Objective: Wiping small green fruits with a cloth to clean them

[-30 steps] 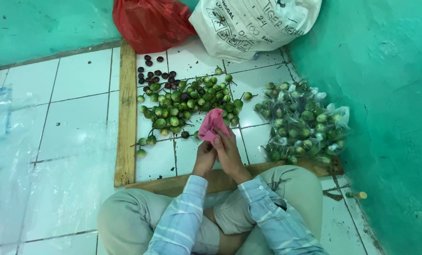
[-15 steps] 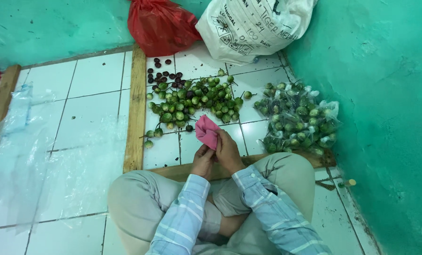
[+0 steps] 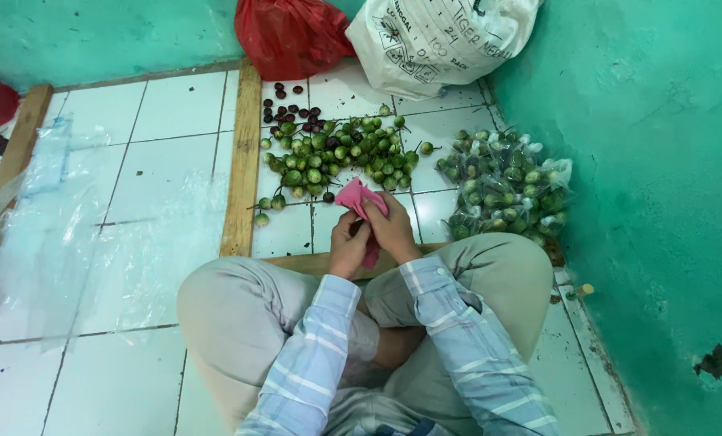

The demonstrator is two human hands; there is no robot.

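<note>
My left hand (image 3: 347,244) and my right hand (image 3: 393,230) are together in front of my crossed legs, both gripping a pink plastic bag (image 3: 357,198) that sticks up between the fingers. Just beyond the hands a heap of small round green eggplants (image 3: 336,153) lies loose on the white tiled floor, with a few dark purple ones (image 3: 290,111) at its far left edge. I cannot tell whether anything is inside the pink bag.
Clear bags packed with green eggplants (image 3: 506,184) are piled by the teal wall at right. A red plastic bag (image 3: 288,32) and a white printed sack (image 3: 437,40) stand at the back. A wooden strip (image 3: 242,161) crosses the floor; clear plastic sheets (image 3: 46,234) lie left.
The view has shifted, so everything sits further right and lower in frame. My hands keep working the pink bag in the same spot by my knees.
</note>
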